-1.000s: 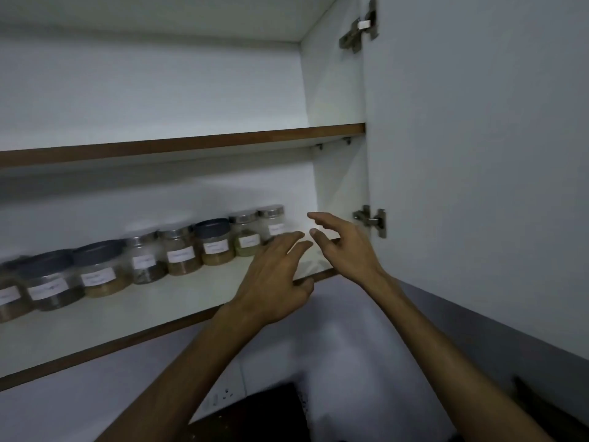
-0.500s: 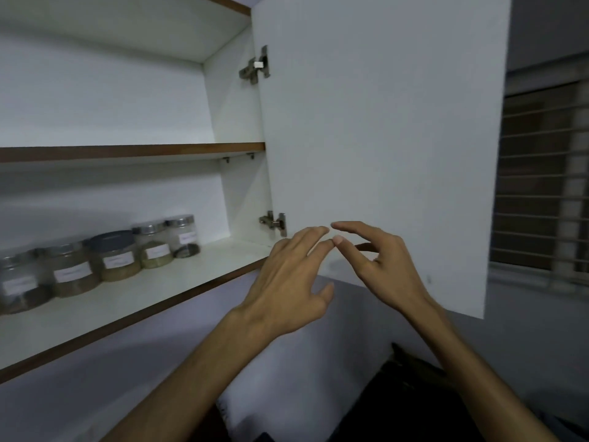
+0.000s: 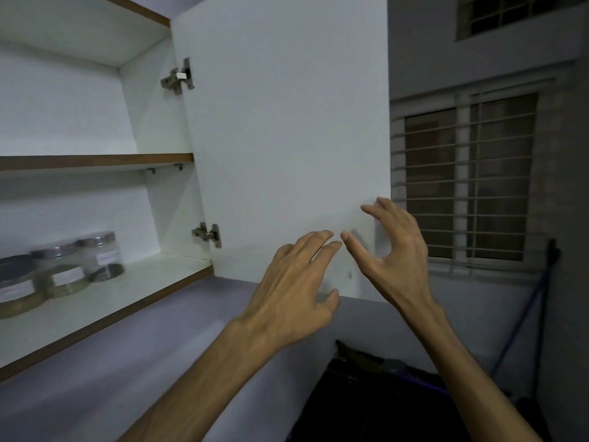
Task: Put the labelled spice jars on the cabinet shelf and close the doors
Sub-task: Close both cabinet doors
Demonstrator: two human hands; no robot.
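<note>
Three labelled spice jars (image 3: 60, 272) with metal or dark lids stand in a row on the lower cabinet shelf (image 3: 134, 291) at the left edge. The white right-hand cabinet door (image 3: 287, 138) hangs wide open. My left hand (image 3: 296, 291) is raised before the door's lower part, fingers spread and holding nothing. My right hand (image 3: 395, 256) is at the door's lower outer corner, fingers loosely bent and apart, its fingertips near the door's free edge. Whether either hand touches the door is unclear.
An upper shelf (image 3: 95, 161) holds nothing visible. Two metal hinges (image 3: 207, 234) fix the door to the cabinet side. A barred window (image 3: 471, 183) is on the right wall. A dark object (image 3: 376, 393) sits below the hands.
The view has swung right, away from the jars. Both hands have moved from the shelf's right end across to the open door, the right hand reaching its outer edge.
</note>
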